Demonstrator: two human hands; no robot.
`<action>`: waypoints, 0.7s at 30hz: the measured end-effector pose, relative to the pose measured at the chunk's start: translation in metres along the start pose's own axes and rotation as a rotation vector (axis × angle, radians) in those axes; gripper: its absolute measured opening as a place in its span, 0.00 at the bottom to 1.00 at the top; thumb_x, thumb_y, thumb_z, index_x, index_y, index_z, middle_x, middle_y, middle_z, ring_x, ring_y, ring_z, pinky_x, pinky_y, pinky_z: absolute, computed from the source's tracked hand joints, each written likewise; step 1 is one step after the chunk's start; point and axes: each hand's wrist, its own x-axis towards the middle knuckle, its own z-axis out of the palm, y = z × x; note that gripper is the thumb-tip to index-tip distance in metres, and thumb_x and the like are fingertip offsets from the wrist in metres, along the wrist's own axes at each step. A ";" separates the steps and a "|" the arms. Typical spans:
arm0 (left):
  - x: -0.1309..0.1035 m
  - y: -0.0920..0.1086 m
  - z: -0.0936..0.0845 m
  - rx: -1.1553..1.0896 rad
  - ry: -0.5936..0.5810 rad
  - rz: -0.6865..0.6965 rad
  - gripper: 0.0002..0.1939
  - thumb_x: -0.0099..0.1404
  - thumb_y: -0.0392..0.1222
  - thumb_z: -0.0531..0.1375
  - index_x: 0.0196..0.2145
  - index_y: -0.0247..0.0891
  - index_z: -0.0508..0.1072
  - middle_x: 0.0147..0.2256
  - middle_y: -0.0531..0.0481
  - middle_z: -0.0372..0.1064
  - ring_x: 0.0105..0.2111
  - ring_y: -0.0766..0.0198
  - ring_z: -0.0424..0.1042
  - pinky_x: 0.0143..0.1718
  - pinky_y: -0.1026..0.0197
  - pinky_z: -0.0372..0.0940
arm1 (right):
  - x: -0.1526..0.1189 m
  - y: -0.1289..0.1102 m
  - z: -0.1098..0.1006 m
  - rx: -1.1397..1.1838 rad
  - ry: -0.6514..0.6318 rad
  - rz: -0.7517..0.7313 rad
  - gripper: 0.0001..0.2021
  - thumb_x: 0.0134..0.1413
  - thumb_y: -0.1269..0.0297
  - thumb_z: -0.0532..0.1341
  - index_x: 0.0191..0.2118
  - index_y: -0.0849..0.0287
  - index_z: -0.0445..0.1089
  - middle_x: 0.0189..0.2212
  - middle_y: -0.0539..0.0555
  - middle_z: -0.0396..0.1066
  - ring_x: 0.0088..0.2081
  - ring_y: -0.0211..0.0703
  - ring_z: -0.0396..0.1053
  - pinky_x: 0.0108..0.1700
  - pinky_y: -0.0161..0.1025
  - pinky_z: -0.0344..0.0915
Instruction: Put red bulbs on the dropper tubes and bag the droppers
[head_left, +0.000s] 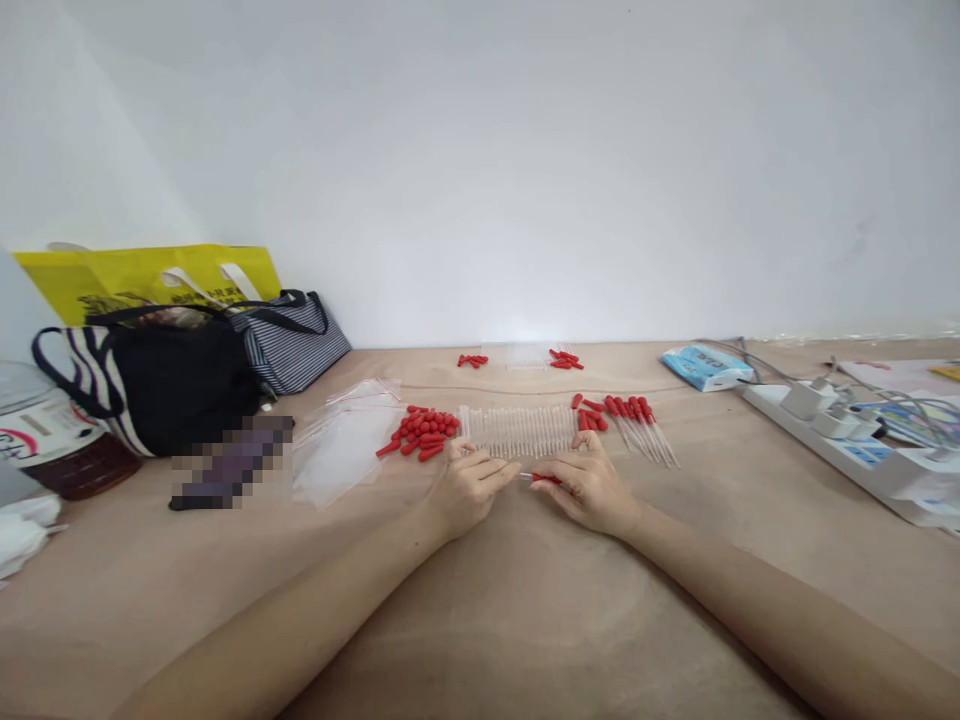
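My left hand [469, 490] pinches a thin clear glass tube [526, 476], most of it hidden by the fingers. Closed around a red rubber bulb [545, 478], my right hand [594, 487] is just to the right, and the tube's end meets the bulb. How deep the tube sits in it I cannot tell. Behind both hands lies a row of clear glass tubes [517, 430], side by side. A pile of red bulbs [420, 430] is left of the row. To the right are a few loose bulbs [589, 418] and several droppers [646, 425] with bulbs on their tubes.
Clear zip bags [349, 440] lie left of the bulb pile. Farther left are a blurred dark object [234, 465], a striped bag [292, 345], a black bag [176, 380] and a bottle [67, 440]. On the right are a blue packet [705, 368] and a power strip [847, 450].
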 end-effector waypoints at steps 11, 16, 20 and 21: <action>0.003 0.007 -0.002 -0.114 0.027 -0.003 0.14 0.61 0.29 0.47 0.36 0.38 0.69 0.28 0.54 0.74 0.24 0.68 0.67 0.36 0.58 0.49 | 0.001 -0.005 0.004 0.015 -0.050 0.026 0.08 0.55 0.64 0.52 0.34 0.57 0.68 0.29 0.50 0.73 0.27 0.35 0.65 0.39 0.41 0.47; 0.003 0.005 0.002 -0.124 0.034 -0.002 0.13 0.62 0.30 0.47 0.36 0.38 0.69 0.29 0.54 0.74 0.25 0.68 0.67 0.38 0.57 0.49 | 0.003 -0.004 0.006 0.032 -0.058 0.044 0.08 0.56 0.64 0.52 0.34 0.57 0.67 0.29 0.50 0.73 0.27 0.35 0.65 0.39 0.41 0.46; 0.003 0.001 0.003 -0.102 0.060 -0.049 0.10 0.64 0.34 0.49 0.36 0.39 0.70 0.28 0.54 0.73 0.27 0.68 0.68 0.44 0.54 0.47 | 0.002 0.002 0.002 0.022 -0.057 0.075 0.09 0.55 0.60 0.53 0.35 0.56 0.68 0.30 0.50 0.73 0.28 0.36 0.66 0.39 0.41 0.46; 0.003 -0.001 0.003 -0.084 0.061 -0.065 0.09 0.65 0.36 0.50 0.35 0.39 0.70 0.27 0.54 0.73 0.27 0.67 0.68 0.46 0.54 0.47 | 0.002 0.004 0.000 0.012 -0.055 0.077 0.10 0.55 0.58 0.53 0.35 0.56 0.68 0.30 0.51 0.74 0.28 0.36 0.66 0.40 0.41 0.46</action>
